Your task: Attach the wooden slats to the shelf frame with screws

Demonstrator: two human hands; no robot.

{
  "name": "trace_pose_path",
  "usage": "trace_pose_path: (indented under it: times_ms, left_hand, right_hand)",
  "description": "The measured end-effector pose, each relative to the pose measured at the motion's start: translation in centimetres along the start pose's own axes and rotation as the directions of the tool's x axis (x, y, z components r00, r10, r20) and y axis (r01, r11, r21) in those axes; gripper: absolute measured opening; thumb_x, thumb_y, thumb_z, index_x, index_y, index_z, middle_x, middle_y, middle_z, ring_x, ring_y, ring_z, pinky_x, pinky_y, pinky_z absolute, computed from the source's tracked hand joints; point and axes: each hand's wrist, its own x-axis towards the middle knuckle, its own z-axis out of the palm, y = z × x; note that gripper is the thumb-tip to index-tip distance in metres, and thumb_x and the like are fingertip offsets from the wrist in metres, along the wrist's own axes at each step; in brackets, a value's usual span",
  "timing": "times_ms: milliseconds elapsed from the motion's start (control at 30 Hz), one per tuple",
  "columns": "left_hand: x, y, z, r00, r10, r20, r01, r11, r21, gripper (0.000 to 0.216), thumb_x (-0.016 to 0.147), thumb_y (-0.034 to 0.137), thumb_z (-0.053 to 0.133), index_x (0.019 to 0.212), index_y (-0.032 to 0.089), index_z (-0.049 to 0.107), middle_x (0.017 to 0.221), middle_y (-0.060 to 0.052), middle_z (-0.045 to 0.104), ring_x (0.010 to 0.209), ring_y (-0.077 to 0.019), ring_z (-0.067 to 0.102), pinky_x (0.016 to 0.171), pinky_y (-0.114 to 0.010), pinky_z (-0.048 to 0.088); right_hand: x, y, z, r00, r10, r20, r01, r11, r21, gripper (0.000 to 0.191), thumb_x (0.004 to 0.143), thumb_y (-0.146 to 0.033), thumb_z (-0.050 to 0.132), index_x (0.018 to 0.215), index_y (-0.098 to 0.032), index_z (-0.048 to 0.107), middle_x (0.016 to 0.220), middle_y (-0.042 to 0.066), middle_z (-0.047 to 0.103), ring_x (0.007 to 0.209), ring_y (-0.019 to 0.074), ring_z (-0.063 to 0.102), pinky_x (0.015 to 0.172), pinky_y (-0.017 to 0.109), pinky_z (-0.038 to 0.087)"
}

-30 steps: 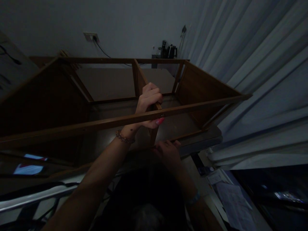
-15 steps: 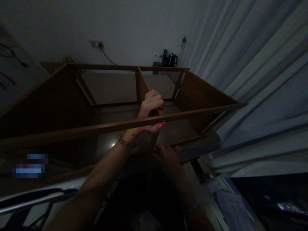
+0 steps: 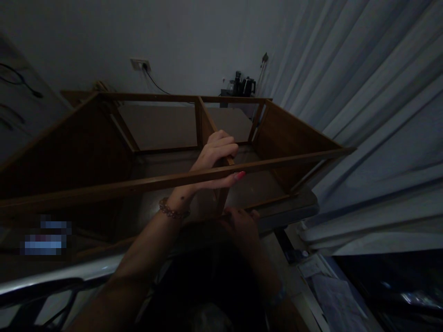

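A large brown wooden cabinet frame, with solid end panels and open sides, stands before me. My left hand reaches across the front top rail and is closed over the upper edge of the middle divider. Its thumb, with a red nail, runs under that rail. Lower down, my right hand is at the foot of the divider by the bottom front rail. Its fingers are bent together; anything they hold is hidden in shadow.
The frame stands on a table. Pale curtains hang at right, above papers. A black kettle stands by the back wall, with a wall socket to its left. A metal chair rail is at lower left.
My left thumb has slid slightly right under the top rail, and my left wrist has shifted a little left and up. The right hand and the frame look the same.
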Motion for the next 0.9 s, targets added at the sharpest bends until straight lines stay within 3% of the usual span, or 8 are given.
trace_pose_path:
  times_ms: [167, 333, 700, 900]
  left_hand:
    - [-0.1, 0.1, 0.4, 0.999, 0.009, -0.038, -0.009, 1.000, -0.017, 0.051, 0.081, 0.071, 0.039, 0.065, 0.022, 0.037, 0.063, 0.001, 0.042, 0.068, -0.0178, 0.043, 0.071, -0.038, 0.037]
    - [-0.2, 0.2, 0.6, 0.999, -0.003, -0.047, 0.002, 1.000, -0.015, 0.053, 0.082, 0.071, 0.036, 0.064, 0.021, 0.037, 0.062, 0.001, 0.040, 0.068, -0.0180, 0.044, 0.072, -0.039, 0.039]
    - [-0.4, -0.2, 1.5, 0.990, 0.003, -0.143, -0.008, 0.999, -0.041, 0.049, 0.083, 0.066, 0.039, 0.063, 0.021, 0.038, 0.061, 0.002, 0.038, 0.064, -0.0166, 0.040, 0.073, -0.041, 0.037]
    - [-0.7, -0.5, 1.7, 0.990, -0.030, -0.138, 0.026, 0.999, -0.027, 0.051, 0.084, 0.069, 0.034, 0.064, 0.022, 0.042, 0.063, 0.001, 0.043, 0.070, -0.0184, 0.044, 0.087, -0.048, 0.036]
  right_hand:
    - [0.5, -0.2, -0.6, 0.999, -0.004, 0.045, 0.007, 0.997, -0.082, 0.023, 0.090, -0.046, 0.058, 0.097, -0.024, 0.058, 0.082, 0.003, 0.072, 0.083, 0.0224, 0.062, 0.083, 0.037, 0.025]
    - [1.2, 0.1, -1.2, 0.990, -0.086, 0.109, 0.105, 0.977, -0.184, 0.023, 0.090, -0.047, 0.056, 0.093, -0.024, 0.058, 0.074, 0.002, 0.071, 0.080, 0.0226, 0.061, 0.085, 0.038, 0.023]
    - [0.7, 0.4, -0.8, 0.995, -0.065, 0.069, 0.075, 0.986, -0.147, 0.024, 0.090, -0.048, 0.055, 0.098, -0.026, 0.058, 0.078, 0.002, 0.072, 0.082, 0.0212, 0.061, 0.084, 0.037, 0.023]
    - [0.6, 0.4, -0.9, 0.995, -0.070, 0.074, 0.080, 0.989, -0.128, 0.023, 0.090, -0.046, 0.057, 0.099, -0.025, 0.058, 0.081, 0.002, 0.072, 0.084, 0.0222, 0.061, 0.084, 0.038, 0.025]
